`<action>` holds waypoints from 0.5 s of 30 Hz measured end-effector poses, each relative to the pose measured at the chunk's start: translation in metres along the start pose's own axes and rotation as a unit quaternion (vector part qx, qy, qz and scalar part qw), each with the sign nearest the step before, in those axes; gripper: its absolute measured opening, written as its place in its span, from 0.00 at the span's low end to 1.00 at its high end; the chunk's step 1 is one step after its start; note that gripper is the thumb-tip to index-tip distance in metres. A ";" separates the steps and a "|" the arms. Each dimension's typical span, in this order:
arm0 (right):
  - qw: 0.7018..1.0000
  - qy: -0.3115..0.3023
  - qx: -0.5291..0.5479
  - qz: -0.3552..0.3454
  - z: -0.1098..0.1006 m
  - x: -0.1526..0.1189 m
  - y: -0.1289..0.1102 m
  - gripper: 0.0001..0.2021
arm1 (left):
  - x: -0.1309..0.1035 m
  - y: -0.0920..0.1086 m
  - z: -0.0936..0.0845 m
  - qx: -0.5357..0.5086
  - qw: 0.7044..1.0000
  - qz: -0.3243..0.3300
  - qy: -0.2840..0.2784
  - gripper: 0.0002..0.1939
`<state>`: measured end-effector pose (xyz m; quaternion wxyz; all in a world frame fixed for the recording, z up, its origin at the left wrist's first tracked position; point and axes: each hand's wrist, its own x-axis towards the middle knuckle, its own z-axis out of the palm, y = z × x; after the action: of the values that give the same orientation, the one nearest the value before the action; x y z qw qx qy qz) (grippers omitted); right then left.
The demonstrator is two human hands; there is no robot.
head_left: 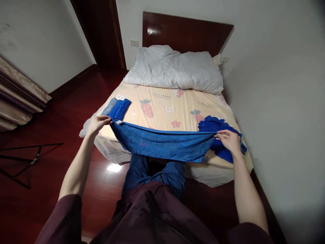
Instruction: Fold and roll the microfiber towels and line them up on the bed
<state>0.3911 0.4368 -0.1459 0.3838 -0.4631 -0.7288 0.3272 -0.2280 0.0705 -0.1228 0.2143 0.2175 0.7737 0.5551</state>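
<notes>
A blue towel (162,142) is stretched between my two hands above the near edge of the bed. My left hand (99,124) pinches its left upper corner, close to a small white tag. At the other end my right hand (228,138) is closed on the right upper corner. The towel's lower part hangs loose in front of my legs. Beyond my left hand, folded blue cloths (121,108) lie on the bed beside a grey-blue folded cloth (110,106). A crumpled blue cloth pile (214,124) lies behind and below my right hand.
The bed (162,112) has a yellow patterned sheet, with a pale folded quilt (175,69) near the dark headboard (182,34). A black metal stand (33,161) is on the floor at the left, near a curtain (20,95). A wall runs along the bed's right side.
</notes>
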 end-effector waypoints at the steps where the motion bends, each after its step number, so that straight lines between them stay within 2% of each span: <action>1: 1.000 0.005 0.009 0.007 0.009 0.014 0.000 0.23 | 0.014 0.005 0.011 0.001 1.000 0.008 0.001 0.13; 5: 0.998 0.066 0.024 -0.005 0.032 0.063 -0.011 0.19 | 0.065 0.032 0.042 -0.030 0.997 0.058 0.041 0.12; 8: 0.991 0.125 0.046 -0.032 0.037 0.080 -0.019 0.16 | 0.089 0.050 0.048 -0.075 0.987 0.111 0.087 0.15; 10: 0.982 0.169 0.066 -0.050 0.040 0.080 -0.017 0.15 | 0.096 0.053 0.048 -0.091 0.979 0.140 0.119 0.18; 12: 0.974 0.204 0.073 -0.062 0.048 0.072 -0.009 0.13 | 0.096 0.042 0.047 -0.099 0.974 0.154 0.136 0.19; 15: 0.969 0.234 0.062 -0.051 0.074 0.051 0.011 0.14 | 0.092 0.000 0.051 -0.096 0.979 0.131 0.123 0.22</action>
<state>0.3181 0.4795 -0.1783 0.5879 -0.4641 -0.6196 0.2345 -0.2737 0.1627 -0.1456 0.0631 0.2256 0.7018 0.6728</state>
